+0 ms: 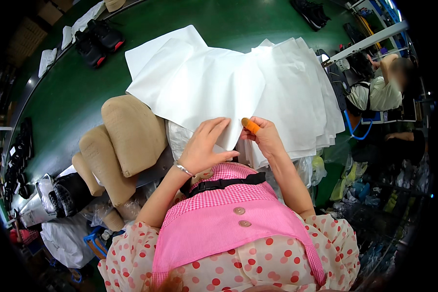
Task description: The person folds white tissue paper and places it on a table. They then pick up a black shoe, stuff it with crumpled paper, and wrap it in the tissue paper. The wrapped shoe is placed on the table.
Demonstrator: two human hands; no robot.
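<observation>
Left fingers (pixel 217 128) extended — thumb (pixel 224 155) apart | right fingers (pixel 262 123) curled | forearms (pixel 295 184) forward

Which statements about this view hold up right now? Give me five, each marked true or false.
1. An orange cover is on a digit of the right hand. True.
2. The left hand is balled into a fist. False: its fingers are extended.
3. The tan rounded forms lie left of the white sheets. True.
4. The silver bracelet is on the person's right arm. False: it is on the left.
5. The red-trimmed black sneakers rest on the white sheets. False: they are on the green tabletop.
</observation>
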